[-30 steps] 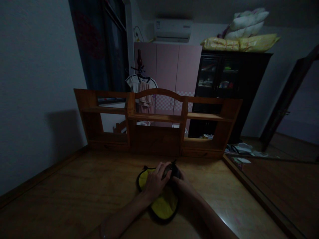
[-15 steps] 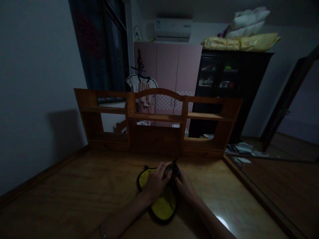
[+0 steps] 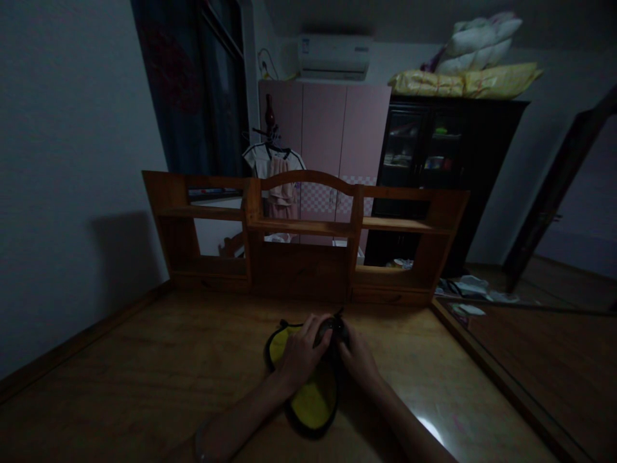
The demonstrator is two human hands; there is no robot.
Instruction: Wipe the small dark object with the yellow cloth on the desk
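A yellow pouch (image 3: pixel 313 400) with a black edge, looking like an unzipped case, lies spread on the wooden tabletop. Above it, both hands hold a small dark, shiny object (image 3: pixel 330 329); the dim light hides its exact kind. My left hand (image 3: pixel 304 350) curls over the object's left side, thumb laid across its front, and covers the pouch's middle. On the other side, my right hand (image 3: pixel 357 354) grips the object with its fingers bent around the far edge. Most of the right fingers are hidden.
A wooden shelf unit (image 3: pixel 303 227) with open compartments stands along the far edge of the tabletop (image 3: pixel 202 360). To the left is a wall (image 3: pixel 72 161); a raised wooden rim (image 3: pixel 486 366) runs along the right. Pink wardrobe doors (image 3: pixel 324 128) and a dark cabinet (image 3: pixel 446 148) stand behind.
The lower part of the yellow pouch has shifted slightly left. Both hands stay almost in place on the dark object.
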